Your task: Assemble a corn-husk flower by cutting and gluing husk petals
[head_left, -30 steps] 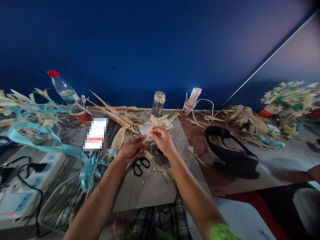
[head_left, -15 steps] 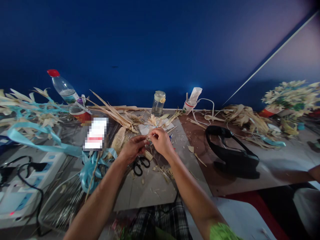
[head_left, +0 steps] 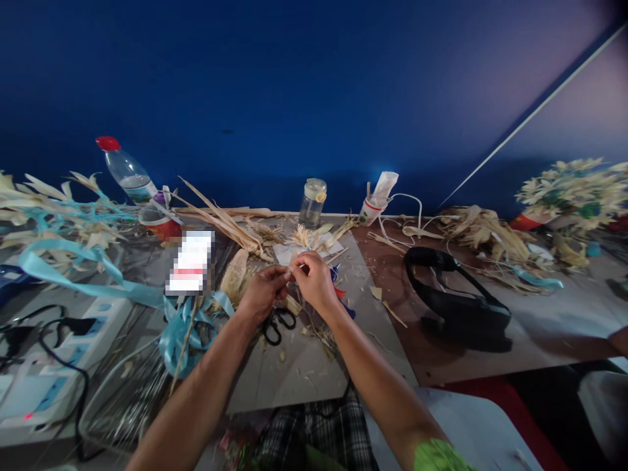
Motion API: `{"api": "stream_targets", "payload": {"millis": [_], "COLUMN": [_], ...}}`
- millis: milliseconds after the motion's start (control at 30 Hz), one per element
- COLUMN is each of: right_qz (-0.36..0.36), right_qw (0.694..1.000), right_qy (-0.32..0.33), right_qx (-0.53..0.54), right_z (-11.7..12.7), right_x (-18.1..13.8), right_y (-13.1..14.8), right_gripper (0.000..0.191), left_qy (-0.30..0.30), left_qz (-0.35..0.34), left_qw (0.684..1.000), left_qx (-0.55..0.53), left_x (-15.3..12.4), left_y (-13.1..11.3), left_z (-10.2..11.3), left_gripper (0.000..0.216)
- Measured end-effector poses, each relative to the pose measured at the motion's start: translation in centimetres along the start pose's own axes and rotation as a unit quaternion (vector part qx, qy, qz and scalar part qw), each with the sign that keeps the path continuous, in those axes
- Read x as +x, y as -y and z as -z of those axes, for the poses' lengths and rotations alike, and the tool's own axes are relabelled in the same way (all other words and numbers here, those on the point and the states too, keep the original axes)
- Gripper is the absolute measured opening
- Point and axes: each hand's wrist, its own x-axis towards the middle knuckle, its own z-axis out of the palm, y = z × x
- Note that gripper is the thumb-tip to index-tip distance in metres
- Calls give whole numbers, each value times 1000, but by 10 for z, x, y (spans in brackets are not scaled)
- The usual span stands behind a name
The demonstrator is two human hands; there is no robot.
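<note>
My left hand [head_left: 267,290] and my right hand [head_left: 314,280] meet at the fingertips above the grey work surface [head_left: 275,387]. Both are closed in a pinch around something small and pale, too hidden to name. Just beyond them a pale flower of dried husk [head_left: 303,237] lies by white paper [head_left: 282,254]. Black-handled scissors [head_left: 279,327] rest below my left hand, near husk scraps [head_left: 321,340]. Beside my right wrist something blue and red [head_left: 339,293] shows in part.
At left are light-blue ribbon [head_left: 184,340], a phone-like blurred rectangle [head_left: 190,261], a power strip [head_left: 69,366] and a bottle [head_left: 128,173]. Behind stand a clear jar [head_left: 313,206] and a paper cup [head_left: 370,212]. A black strapped device [head_left: 461,307] and husk flowers [head_left: 564,190] are right.
The view has shifted slightly. My fingers stay together, with small movements at the tips. More of the blue and red thing beside my right wrist now shows.
</note>
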Motion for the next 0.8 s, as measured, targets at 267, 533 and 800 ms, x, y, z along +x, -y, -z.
{"api": "stream_targets", "payload": {"millis": [267,533,800], "right_qz": [-18,-28,-82], "right_qw": [1000,999,996], "right_qy": [-17,-16,6], "right_qx": [2,-4,41], "right_z": [1,2,1], "right_x": [-1,0,2], "right_y": [3,4,0], "right_gripper": [7,7,7], "left_qy": [14,68,86], "left_qz": [14,25,36], "left_qw": [999,995,990], "left_qx": [-47,-67,-103], "left_x": [-2,-2,-1], "left_y": [-2,-2,-1], "left_z": [-2,1,3], "left_gripper": [33,37,33]}}
